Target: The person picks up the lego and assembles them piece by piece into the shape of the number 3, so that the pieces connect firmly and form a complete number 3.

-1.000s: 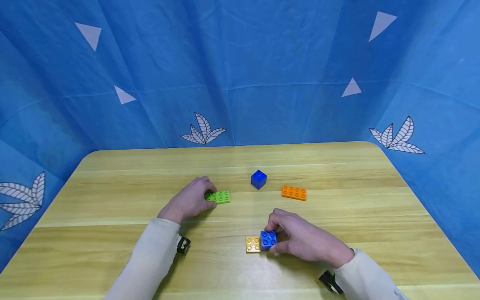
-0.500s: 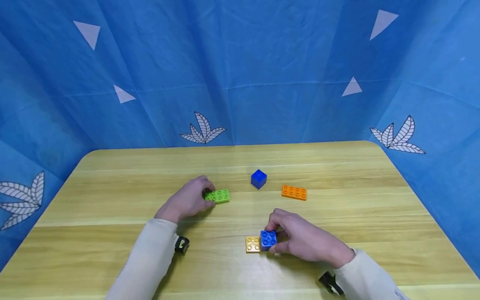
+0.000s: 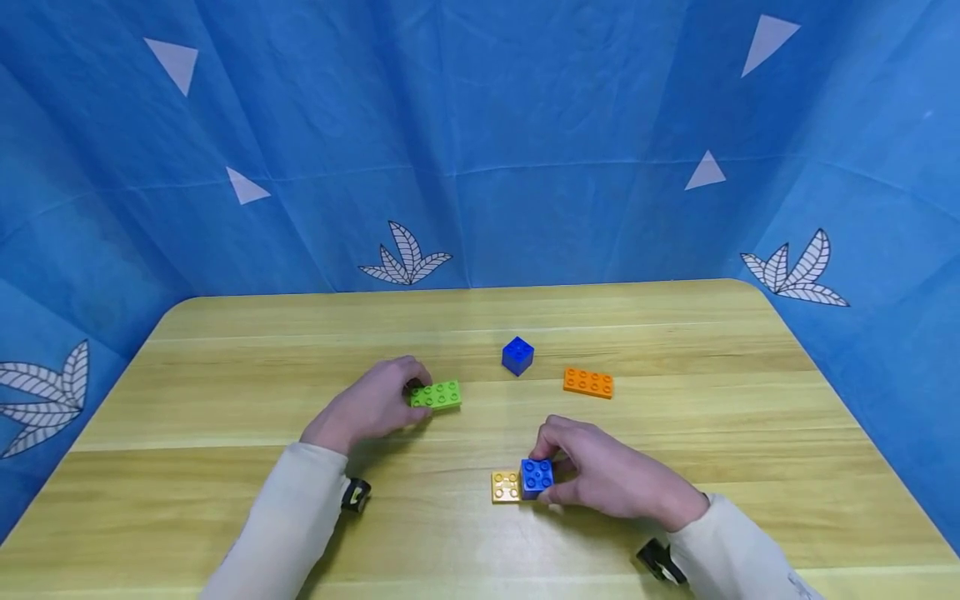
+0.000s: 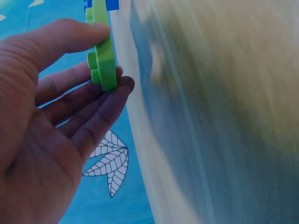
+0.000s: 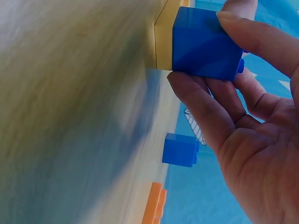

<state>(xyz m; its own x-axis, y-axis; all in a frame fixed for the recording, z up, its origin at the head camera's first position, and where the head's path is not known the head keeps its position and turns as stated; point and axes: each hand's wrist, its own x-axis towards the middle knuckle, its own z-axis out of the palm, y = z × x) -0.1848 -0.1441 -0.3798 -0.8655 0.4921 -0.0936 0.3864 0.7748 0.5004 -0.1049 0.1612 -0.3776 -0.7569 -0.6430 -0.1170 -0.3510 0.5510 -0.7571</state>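
My left hand [image 3: 372, 402] pinches a flat lime-green building brick [image 3: 437, 395] with two rows of studs, thumb on one long side and fingers on the other. In the left wrist view the green brick [image 4: 106, 60] stands edge-on between thumb and fingertips, close over the tabletop. Nearer the front, my right hand [image 3: 596, 471] grips a square blue brick [image 3: 537, 477] by its sides. That blue brick [image 5: 205, 44] sits on one end of a flat yellow brick [image 3: 506, 487], whose other end shows four-cornered studs to the left.
Behind the hands, a second blue brick [image 3: 517, 357] rests on the wooden table [image 3: 675, 333]. To its right lies a flat orange brick [image 3: 588, 383]. A blue cloth [image 3: 465, 125] with white leaf and triangle prints hangs around the table's back and sides.
My left hand shifts very slightly, with the green brick turning a little in its grip. The right hand stays on the blue brick, and the other bricks keep their places.
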